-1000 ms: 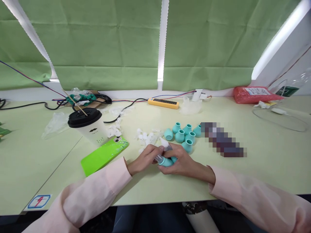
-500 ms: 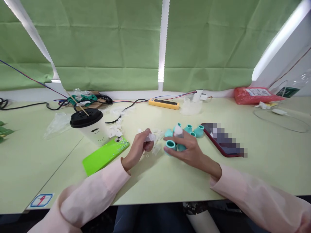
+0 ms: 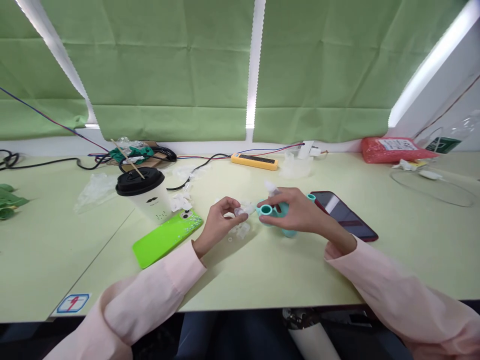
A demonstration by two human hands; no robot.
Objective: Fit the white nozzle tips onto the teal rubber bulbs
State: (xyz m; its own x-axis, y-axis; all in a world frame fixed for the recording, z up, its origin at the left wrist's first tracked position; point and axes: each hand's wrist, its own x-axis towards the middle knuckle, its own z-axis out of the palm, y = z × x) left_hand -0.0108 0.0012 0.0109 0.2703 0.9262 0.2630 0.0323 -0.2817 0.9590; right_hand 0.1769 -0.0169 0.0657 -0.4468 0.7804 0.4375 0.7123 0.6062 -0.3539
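My left hand (image 3: 220,222) pinches a small translucent plastic piece (image 3: 243,210) between thumb and fingers. More clear bits (image 3: 241,230) lie on the table just below it. To the right, my right hand (image 3: 296,212) is closed round a teal cone-shaped piece (image 3: 266,210) whose round opening faces up. A whitish tip (image 3: 270,188) sticks up behind the right fingers; what it belongs to is mostly hidden. Other teal pieces are under and behind this hand, one showing its opening (image 3: 311,198) beyond the knuckles.
A green phone case (image 3: 165,240) and a lidded paper cup (image 3: 150,204) with a stick are at left. A dark phone (image 3: 348,217) lies at right. Along the back are a yellow device (image 3: 254,161), cables and a red package (image 3: 393,150).
My left hand has opened its grip somewhat, now holding the clear piece at its fingertips. My right hand has shifted slightly right and turned, covering more teal pieces. The view has moved a little.
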